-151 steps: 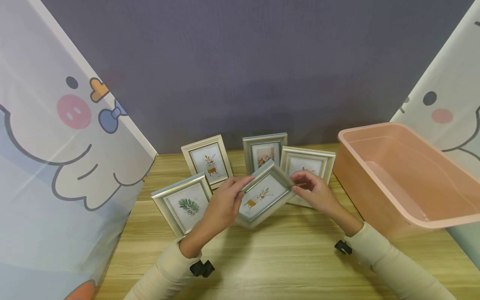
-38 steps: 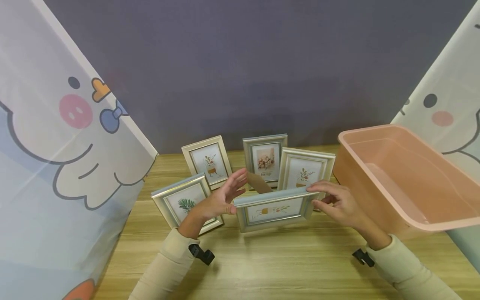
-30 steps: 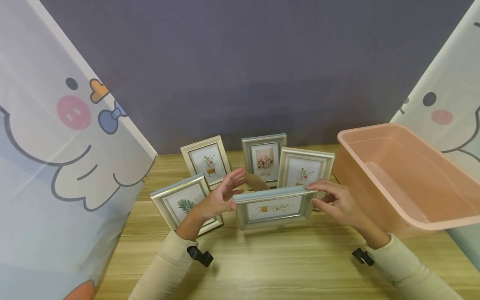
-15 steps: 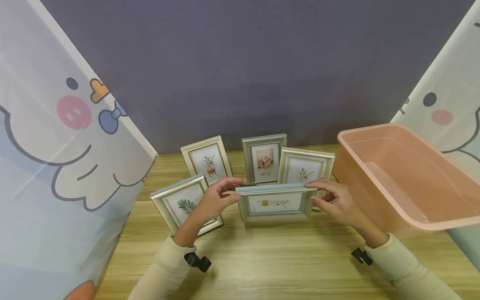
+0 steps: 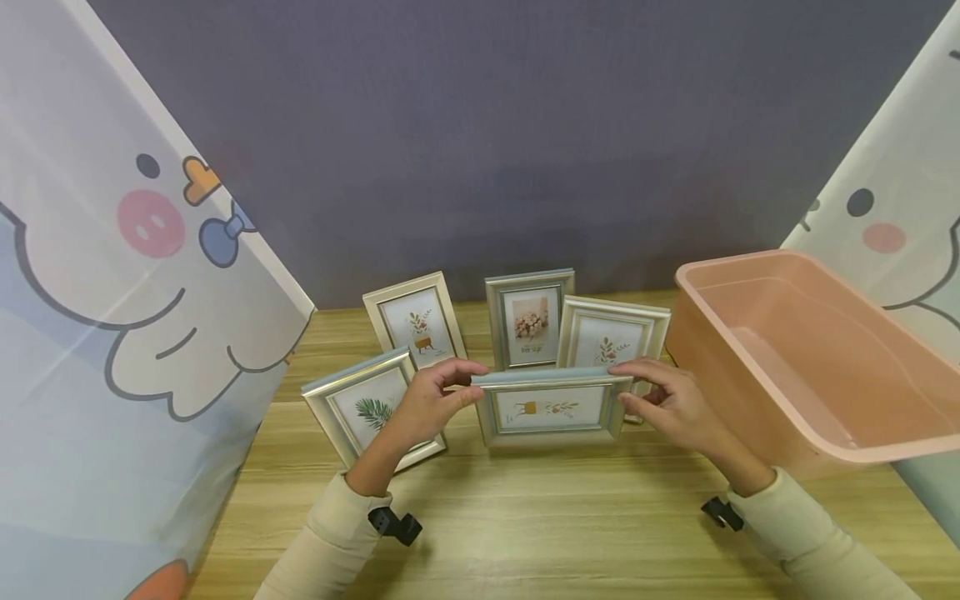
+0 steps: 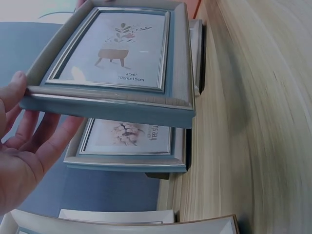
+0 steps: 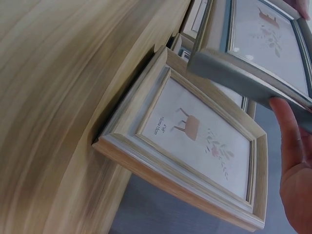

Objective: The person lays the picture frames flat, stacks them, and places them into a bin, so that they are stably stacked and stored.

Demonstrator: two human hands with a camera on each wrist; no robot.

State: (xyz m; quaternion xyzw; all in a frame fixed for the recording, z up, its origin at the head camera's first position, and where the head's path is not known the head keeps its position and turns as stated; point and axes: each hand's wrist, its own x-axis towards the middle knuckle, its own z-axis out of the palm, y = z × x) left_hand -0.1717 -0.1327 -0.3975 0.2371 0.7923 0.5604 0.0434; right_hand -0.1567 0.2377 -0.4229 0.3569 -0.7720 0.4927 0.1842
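Between my two hands a blue-and-silver picture frame is held on its long side, its plant print lying sideways. My left hand pinches its left end, thumb on the front and fingers behind, as the left wrist view also shows. At the upper right corner my right hand grips it between thumb and fingers. The back of this frame is hidden in the head view. Behind it stand a grey-blue frame with a flower photo and a cream frame, both partly covered.
A cream frame with a plant print stands at the back left. Nearer, a frame with a green leaf print stands partly behind my left hand. A pink plastic bin sits at the right on the wooden table, before a grey wall.
The held frame has turned from tilted to level. My left hand, off it with fingers spread about a second ago, has come back to its left end. The brown stand behind it has dropped from view.
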